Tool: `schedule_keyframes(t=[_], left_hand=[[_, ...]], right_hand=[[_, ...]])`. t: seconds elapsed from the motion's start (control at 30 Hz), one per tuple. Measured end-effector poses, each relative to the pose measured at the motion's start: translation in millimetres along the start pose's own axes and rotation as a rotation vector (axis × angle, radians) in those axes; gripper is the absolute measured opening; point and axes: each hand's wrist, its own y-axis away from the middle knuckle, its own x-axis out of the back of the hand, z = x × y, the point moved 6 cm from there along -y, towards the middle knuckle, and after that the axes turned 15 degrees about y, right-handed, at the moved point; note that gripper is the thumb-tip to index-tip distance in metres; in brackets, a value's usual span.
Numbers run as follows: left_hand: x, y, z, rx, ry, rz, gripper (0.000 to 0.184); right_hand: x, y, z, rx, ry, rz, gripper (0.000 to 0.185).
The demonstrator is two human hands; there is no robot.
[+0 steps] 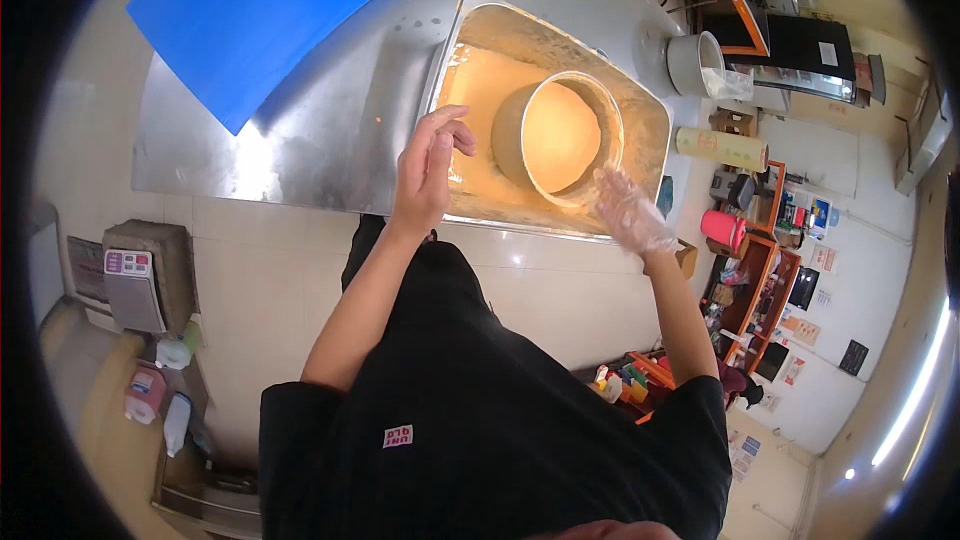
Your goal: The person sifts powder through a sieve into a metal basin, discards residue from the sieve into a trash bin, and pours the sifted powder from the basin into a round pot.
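Note:
A deep rectangular metal tray (480,210) stands on the steel counter, with an orange-yellow layer spread over its bottom. Inside it is a round metal pot (510,135), its mouth tilted toward me, with the same orange-yellow material in it. I cannot tell whether that is liquid or fine powder. My right hand (632,212), in a clear plastic glove, is at the pot's near right rim, fingers bent over the edge. My left hand (428,172), bare, hovers by the tray's left near corner. Its fingers are loosely bent and apart, with nothing in them.
A blue sheet or board (270,20) covers the counter's far left part. Beyond the tray are a white tub (690,65) with a plastic bag and a roll of wrap (722,147). A pink container (722,228) and crowded shelves (765,285) are at the right.

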Motion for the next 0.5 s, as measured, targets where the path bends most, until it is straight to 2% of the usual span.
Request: schedule_keyframes(t=[0.07, 0.17, 0.2, 0.3, 0.4, 0.5], left_hand=[[0, 0, 0, -0.004, 0.005, 0.004, 0.032], [1, 0, -2, -0.011, 0.0, 0.006, 0.032], [2, -1, -2, -0.017, -0.005, 0.004, 0.032], [0, 0, -2, -0.022, -0.015, 0.004, 0.033], [0, 1, 2, -0.009, -0.021, 0.018, 0.033], [3, 1, 0, -0.015, -0.013, 0.029, 0.034]], right_hand=[[-18, 11, -12, 0.052, 0.204, -0.015, 0.065], [1, 7, -55, 0.09, -0.183, -0.116, 0.066], [-4, -2, -63, 0.106, -0.135, 0.141, 0.065], [73, -30, -68, -0.215, -0.692, -0.26, 0.063], [75, -41, -25, -0.339, -0.567, -0.057, 0.054], [85, -14, -29, -0.28, -0.482, -0.205, 0.059]])
